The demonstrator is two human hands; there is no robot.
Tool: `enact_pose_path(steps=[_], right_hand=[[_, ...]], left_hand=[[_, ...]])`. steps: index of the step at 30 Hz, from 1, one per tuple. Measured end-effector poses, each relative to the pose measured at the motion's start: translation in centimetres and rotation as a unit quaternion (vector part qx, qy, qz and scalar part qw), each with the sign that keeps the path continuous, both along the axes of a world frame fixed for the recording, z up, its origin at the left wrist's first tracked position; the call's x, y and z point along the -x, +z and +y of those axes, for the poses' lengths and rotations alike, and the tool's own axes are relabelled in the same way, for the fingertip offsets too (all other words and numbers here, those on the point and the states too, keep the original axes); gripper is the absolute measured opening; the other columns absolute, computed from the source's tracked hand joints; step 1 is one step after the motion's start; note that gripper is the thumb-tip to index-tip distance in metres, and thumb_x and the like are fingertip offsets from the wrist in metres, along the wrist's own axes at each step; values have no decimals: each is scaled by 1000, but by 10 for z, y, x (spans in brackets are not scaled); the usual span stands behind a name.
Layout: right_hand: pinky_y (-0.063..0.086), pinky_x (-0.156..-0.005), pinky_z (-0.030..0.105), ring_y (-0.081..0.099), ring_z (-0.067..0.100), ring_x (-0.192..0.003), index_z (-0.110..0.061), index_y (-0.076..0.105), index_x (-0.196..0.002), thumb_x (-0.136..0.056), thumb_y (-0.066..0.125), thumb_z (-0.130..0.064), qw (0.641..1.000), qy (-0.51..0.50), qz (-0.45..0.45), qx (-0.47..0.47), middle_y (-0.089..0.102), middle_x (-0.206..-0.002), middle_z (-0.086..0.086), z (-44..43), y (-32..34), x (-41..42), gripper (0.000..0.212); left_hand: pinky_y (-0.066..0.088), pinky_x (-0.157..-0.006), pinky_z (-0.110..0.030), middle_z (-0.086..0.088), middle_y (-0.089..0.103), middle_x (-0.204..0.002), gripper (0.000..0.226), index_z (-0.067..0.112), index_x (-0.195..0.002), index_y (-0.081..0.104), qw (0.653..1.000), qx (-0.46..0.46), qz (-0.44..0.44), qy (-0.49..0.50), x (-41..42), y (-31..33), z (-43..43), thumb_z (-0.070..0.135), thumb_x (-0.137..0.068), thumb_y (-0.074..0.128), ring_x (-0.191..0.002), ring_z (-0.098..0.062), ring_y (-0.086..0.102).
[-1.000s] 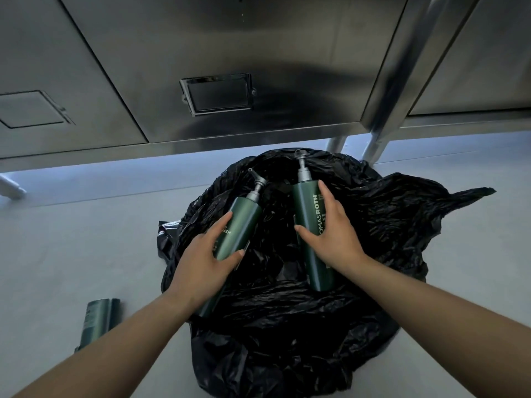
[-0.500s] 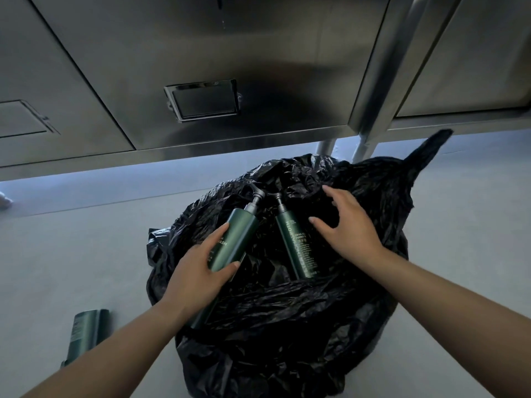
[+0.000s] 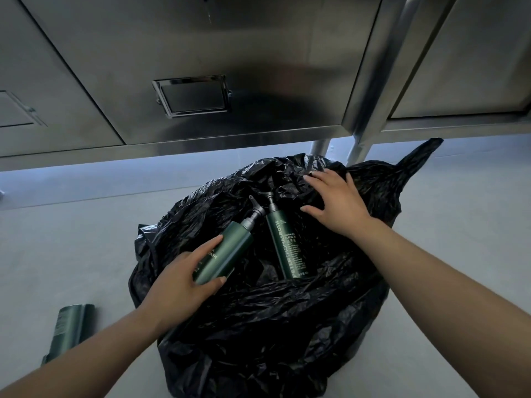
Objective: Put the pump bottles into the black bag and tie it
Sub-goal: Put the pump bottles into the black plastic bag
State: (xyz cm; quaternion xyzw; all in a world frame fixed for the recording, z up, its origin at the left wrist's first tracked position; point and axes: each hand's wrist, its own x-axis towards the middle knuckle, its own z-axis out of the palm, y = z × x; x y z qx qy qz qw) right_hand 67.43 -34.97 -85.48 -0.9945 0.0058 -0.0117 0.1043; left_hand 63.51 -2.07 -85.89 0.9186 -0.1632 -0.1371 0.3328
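Left hand [image 3: 184,285]: fingers wrapped around a dark green cylindrical plastic pump bottle [image 3: 227,254] lying tilted in the mouth of the crumpled black plastic bag [image 3: 287,326]. Right hand [image 3: 336,205]: fingers spread apart, pressing the bag's far rim, just beside a second green pump bottle [image 3: 287,248] lying inside. Third green bottle [image 3: 69,328]: on the grey floor [image 3: 71,239], near its lower-left edge, apart from the bag.

Three dark green pump bottles show: one [image 3: 227,252] in the left hand [image 3: 179,288], one [image 3: 287,248] lying free inside the bag, and one [image 3: 70,328] out on the floor. One black bag [image 3: 273,326]. Two hands, the right hand [image 3: 336,205] included.
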Motion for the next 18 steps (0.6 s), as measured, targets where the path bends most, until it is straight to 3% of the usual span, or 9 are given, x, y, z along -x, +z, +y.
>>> enact_pose_path(steps=[2,5,7,9,13,18], right_hand=[[0,-115,50,23,21,-141,-26,35,-142,-87,58,-47,1000,-25,16,2,39,-146,1,-3,-10,0,63],[18,-114,49,42,25,-126,-25,51,-131,-87,58,-46,998,-61,19,-18,54,-128,3,-8,-18,1,50],[36,-104,44,50,27,-114,-23,60,-122,-87,59,-43,997,-66,24,-25,60,-117,4,-8,-20,4,40],[45,-89,39,53,26,-107,-21,66,-112,-88,60,-37,996,-76,10,-53,63,-109,4,-8,-21,7,29],[49,-78,35,59,22,-96,-20,71,-98,-88,62,-27,986,-108,-25,-124,66,-99,2,-14,-21,17,14],[46,-76,25,62,15,-89,-21,72,-90,-85,66,-24,970,-148,-56,-184,70,-95,-3,-29,-18,30,8]], left_hand=[[35,-81,-13,8,55,-117,76,71,-125,23,1000,-6,0,4,0,-2,3,41,-76,73,-105,-7,51],[34,-80,-6,8,55,-117,75,71,-124,24,1000,4,3,15,0,-5,2,41,-76,73,-103,-5,50],[33,-79,-4,5,56,-115,74,69,-125,26,1000,12,5,16,-2,-8,-3,39,-77,73,-103,-7,51],[34,-79,-8,2,56,-117,73,65,-128,27,1000,14,8,7,-3,-9,-9,38,-77,73,-105,-10,52],[34,-81,-18,2,55,-122,73,61,-132,29,1000,21,19,-5,-5,-11,-20,38,-79,72,-105,-8,48],[34,-84,-20,0,58,-120,73,62,-130,30,1000,18,4,-6,-4,-12,-24,37,-77,74,-109,-12,52]])
